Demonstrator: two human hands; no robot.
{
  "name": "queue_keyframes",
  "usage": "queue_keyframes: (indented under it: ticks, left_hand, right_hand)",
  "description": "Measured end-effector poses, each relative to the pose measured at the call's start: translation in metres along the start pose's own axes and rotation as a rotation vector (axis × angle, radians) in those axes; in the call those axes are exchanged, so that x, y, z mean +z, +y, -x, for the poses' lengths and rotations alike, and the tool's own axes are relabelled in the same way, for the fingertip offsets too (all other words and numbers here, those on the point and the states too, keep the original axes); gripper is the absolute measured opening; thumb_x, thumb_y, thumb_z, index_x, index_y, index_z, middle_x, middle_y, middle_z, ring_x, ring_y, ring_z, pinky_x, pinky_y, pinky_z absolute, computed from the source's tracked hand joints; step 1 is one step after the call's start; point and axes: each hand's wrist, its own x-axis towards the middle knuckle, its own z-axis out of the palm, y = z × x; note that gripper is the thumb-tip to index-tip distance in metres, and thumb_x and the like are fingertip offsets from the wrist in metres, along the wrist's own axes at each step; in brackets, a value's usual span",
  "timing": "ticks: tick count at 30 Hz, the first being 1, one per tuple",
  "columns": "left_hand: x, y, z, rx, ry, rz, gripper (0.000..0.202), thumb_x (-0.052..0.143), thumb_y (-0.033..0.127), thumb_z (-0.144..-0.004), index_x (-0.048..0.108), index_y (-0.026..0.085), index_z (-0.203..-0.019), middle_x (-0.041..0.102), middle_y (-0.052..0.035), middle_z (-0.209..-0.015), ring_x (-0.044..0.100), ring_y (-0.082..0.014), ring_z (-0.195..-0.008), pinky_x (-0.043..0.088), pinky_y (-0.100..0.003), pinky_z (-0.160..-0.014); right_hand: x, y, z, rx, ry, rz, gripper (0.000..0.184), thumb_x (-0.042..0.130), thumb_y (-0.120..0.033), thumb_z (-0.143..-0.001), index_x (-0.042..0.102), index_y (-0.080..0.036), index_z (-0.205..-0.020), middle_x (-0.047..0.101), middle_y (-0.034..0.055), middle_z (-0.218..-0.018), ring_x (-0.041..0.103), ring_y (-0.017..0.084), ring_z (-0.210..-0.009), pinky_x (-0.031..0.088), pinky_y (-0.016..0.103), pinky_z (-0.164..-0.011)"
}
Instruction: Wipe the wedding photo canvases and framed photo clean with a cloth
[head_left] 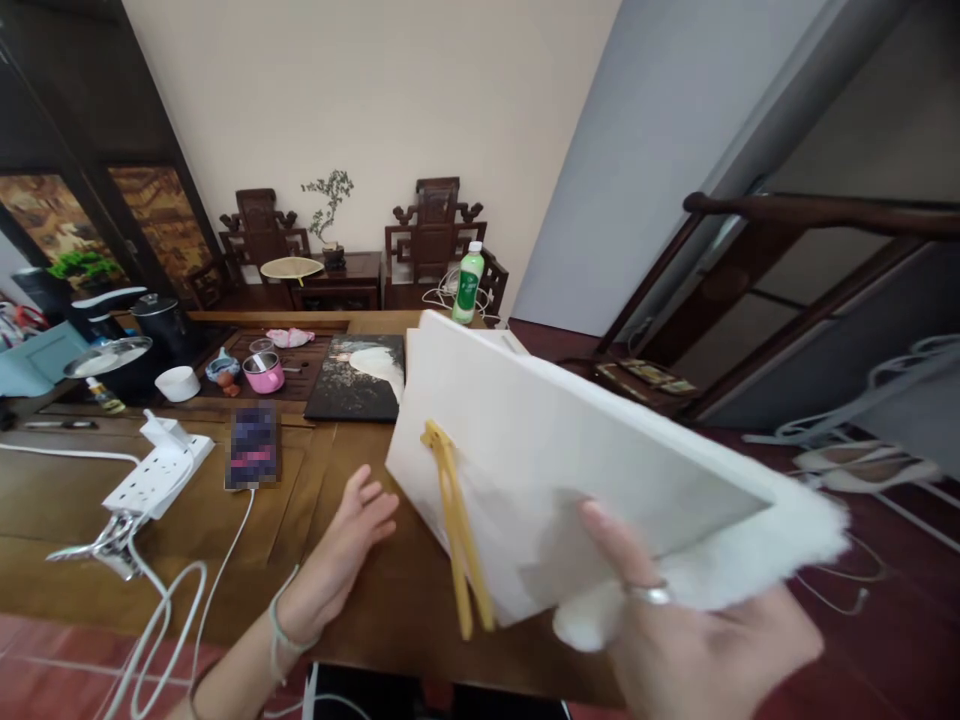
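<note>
My right hand (705,630) grips a large white board (555,430) by its near edge, thumb lying on its face. The board is lifted and tilted, and a fluffy white layer (795,520), possibly cotton, shows along its right side. A small white clump (589,618) hangs below it by my thumb. Yellow tongs (454,530) lie against the board's left part, legs pointing down. To the left, my left hand (356,530) is empty above the wooden table, fingers spread and apart from the board. Whatever is behind the board is hidden.
The wooden table (315,580) holds a white power strip (157,475), a blurred-out phone (253,445) on a cable, a dark picture (356,380), a pink cup (264,372) and a white bowl (178,383). A green bottle (468,285) stands behind the board.
</note>
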Motion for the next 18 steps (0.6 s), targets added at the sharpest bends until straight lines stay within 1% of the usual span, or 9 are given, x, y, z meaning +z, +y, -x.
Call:
queue_keyframes:
  ticks: [2,4,5,8,11,12,14,16,18]
  left_hand:
    - [0.004,-0.012,-0.001,-0.038,-0.163,0.111,0.050,0.058,0.032,-0.087,0.042,0.020,-0.133,0.050,-0.0125,-0.138,0.047,-0.0265,-0.128,0.040,-0.040,-0.105]
    - [0.010,-0.015,0.000,-0.056,-0.263,0.226,0.043,0.057,0.037,-0.088,0.053,0.014,-0.125,0.059,-0.0143,-0.129,0.055,-0.0282,-0.120,0.043,-0.040,-0.102]
    - [0.013,-0.014,0.001,-0.036,-0.251,0.270,0.043,0.057,0.040,-0.088,0.056,0.013,-0.122,0.062,-0.0141,-0.125,0.059,-0.0284,-0.116,0.046,-0.039,-0.100]
    - [0.019,-0.007,-0.002,0.062,-0.027,0.314,0.043,0.059,0.041,-0.087,0.057,0.016,-0.122,0.068,-0.0103,-0.116,0.065,-0.0268,-0.105,0.050,-0.036,-0.093]
    - [0.014,0.000,-0.013,0.015,0.103,0.260,0.043,0.058,0.041,-0.088,0.057,0.015,-0.122,0.074,-0.0098,-0.102,0.071,-0.0258,-0.091,0.055,-0.034,-0.083]
    - [0.010,0.001,-0.017,-0.030,0.094,0.239,0.043,0.058,0.041,-0.088,0.058,0.013,-0.121,0.074,-0.0103,-0.097,0.072,-0.0258,-0.086,0.056,-0.034,-0.079]
    - [-0.001,0.002,-0.025,-0.126,0.071,0.224,0.044,0.056,0.042,-0.088,0.059,0.011,-0.119,0.075,-0.0111,-0.088,0.073,-0.0257,-0.075,0.058,-0.034,-0.071]
    - [-0.012,0.003,-0.031,-0.182,0.057,0.200,0.041,0.055,0.040,-0.089,0.061,0.009,-0.116,0.076,-0.0111,-0.082,0.073,-0.0246,-0.066,0.057,-0.033,-0.063]
    - [-0.021,0.003,-0.035,-0.187,0.053,0.161,0.038,0.054,0.037,-0.090,0.062,0.008,-0.113,0.075,-0.0107,-0.077,0.072,-0.0230,-0.060,0.056,-0.030,-0.055]
  right_hand:
    - [0.005,-0.005,-0.007,0.158,0.148,-0.155,0.041,0.071,-0.035,-0.076,0.062,-0.016,-0.110,0.070,0.0103,-0.104,0.064,0.032,-0.104,0.058,0.046,-0.082]
    - [0.012,-0.007,-0.010,0.359,0.190,-0.350,0.043,0.073,-0.034,-0.075,0.062,-0.016,-0.112,0.070,0.0100,-0.107,0.065,0.030,-0.103,0.059,0.041,-0.081]
    - [0.014,-0.005,-0.010,0.450,0.189,-0.434,0.046,0.074,-0.033,-0.073,0.061,-0.017,-0.114,0.070,0.0097,-0.108,0.066,0.029,-0.101,0.060,0.040,-0.080]
    - [0.017,0.008,-0.006,0.653,0.081,-0.584,0.055,0.075,-0.035,-0.070,0.058,-0.017,-0.119,0.070,0.0097,-0.108,0.070,0.029,-0.090,0.061,0.041,-0.077]
    - [0.009,0.026,-0.003,0.817,-0.011,-0.620,0.059,0.075,-0.043,-0.068,0.059,-0.017,-0.119,0.071,0.0104,-0.107,0.071,0.029,-0.085,0.062,0.043,-0.074]
    - [0.004,0.032,-0.003,0.839,0.009,-0.598,0.060,0.076,-0.044,-0.065,0.060,-0.017,-0.117,0.071,0.0105,-0.108,0.070,0.030,-0.089,0.061,0.043,-0.075]
    - [-0.009,0.043,-0.005,0.802,0.135,-0.513,0.063,0.081,-0.043,-0.057,0.063,-0.019,-0.113,0.069,0.0102,-0.113,0.065,0.032,-0.101,0.060,0.043,-0.080]
    - [-0.025,0.057,-0.009,0.674,0.288,-0.388,0.065,0.084,-0.037,-0.051,0.065,-0.022,-0.111,0.065,0.0099,-0.121,0.059,0.034,-0.113,0.057,0.045,-0.087]
    - [-0.043,0.073,-0.012,0.480,0.356,-0.207,0.059,0.085,-0.033,-0.052,0.067,-0.026,-0.108,0.062,0.0098,-0.126,0.054,0.033,-0.118,0.054,0.044,-0.091]
